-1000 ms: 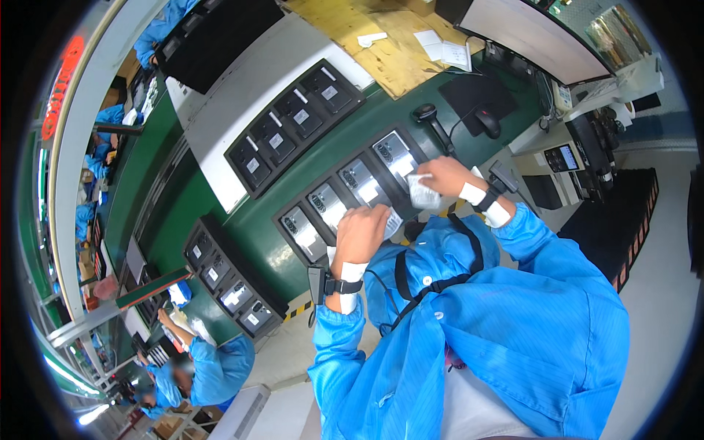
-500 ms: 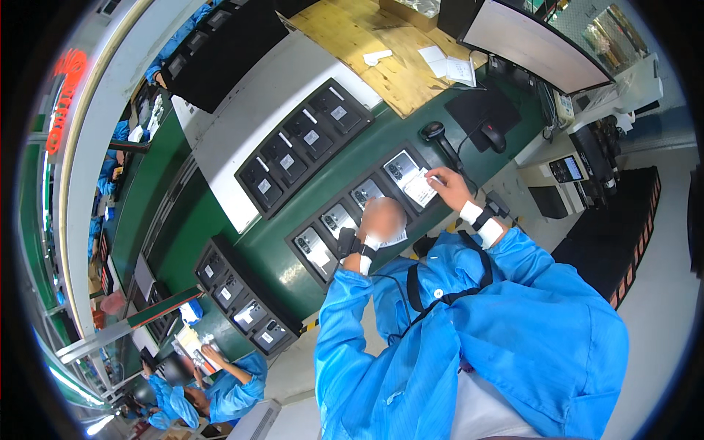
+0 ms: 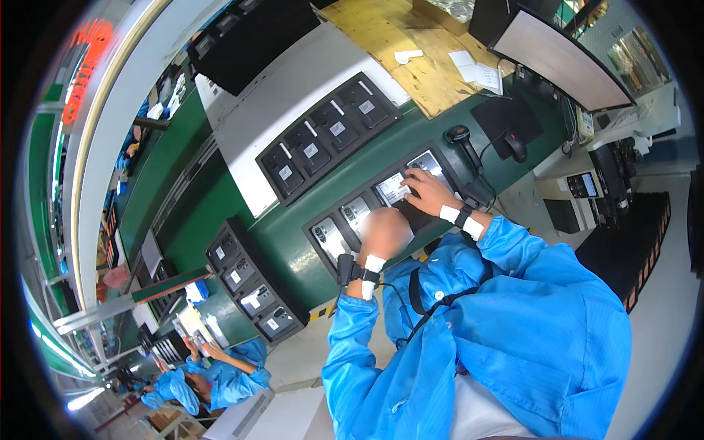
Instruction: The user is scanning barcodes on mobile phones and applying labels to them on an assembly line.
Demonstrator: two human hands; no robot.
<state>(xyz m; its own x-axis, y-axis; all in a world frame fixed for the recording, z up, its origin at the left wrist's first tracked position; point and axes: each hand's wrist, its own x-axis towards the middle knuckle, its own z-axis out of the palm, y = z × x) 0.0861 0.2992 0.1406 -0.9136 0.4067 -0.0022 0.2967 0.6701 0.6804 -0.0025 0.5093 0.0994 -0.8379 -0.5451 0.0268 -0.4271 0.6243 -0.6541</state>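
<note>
A dark tray with several compartments lies before me on the green bench, with silver phones showing camera lenses in it. The leftmost silver phone is in plain sight. My right hand pinches the edge of a white printed card over the compartment second from the right. Beyond that hand, another silver phone fills the rightmost compartment. My left hand is over the tray's near edge, beside the second phone from the left. A blur covers its fingers, so its grip is hidden.
Farther back stands a second tray of dark devices with white labels. Another loaded tray sits to the left. A barcode scanner, a mouse and a monitor are on the right. Co-workers work at lower left.
My right hand has moved the white card left, from the rightmost phone to the neighbouring compartment. My left hand stays near the tray's front edge. The whole view has shifted slightly.
</note>
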